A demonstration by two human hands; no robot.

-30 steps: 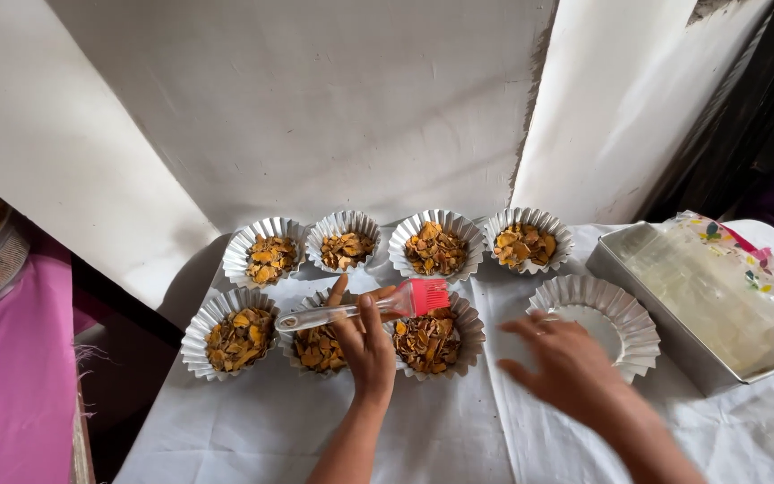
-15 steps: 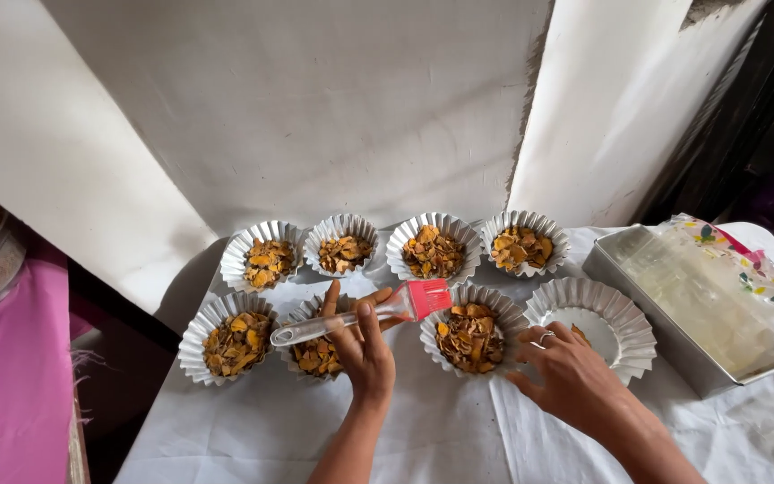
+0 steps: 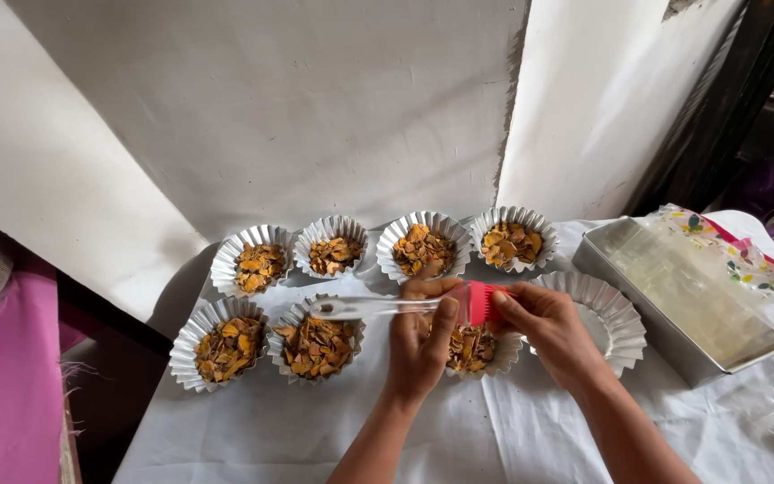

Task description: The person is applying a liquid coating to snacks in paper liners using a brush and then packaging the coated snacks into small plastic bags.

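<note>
My left hand (image 3: 418,345) grips a pastry brush (image 3: 365,307) by its clear handle, held level with the handle pointing left. Its red silicone head (image 3: 479,303) is pinched by the fingertips of my right hand (image 3: 548,327). Both hands hover over a fluted foil cup (image 3: 475,348) filled with orange-brown flakes, which they partly hide. An empty fluted foil cup (image 3: 615,305) lies under and behind my right hand.
Several more flake-filled foil cups stand in two rows on the white-covered table (image 3: 253,430), the back row (image 3: 425,244) along the wall. A rectangular metal tray (image 3: 674,336) with clear patterned bags sits at the right. A pink cloth (image 3: 6,385) is at the left.
My right hand left the rim of the front cup and rose to the brush's red head. My left hand shifted right with the brush. The front cup slid right earlier.
</note>
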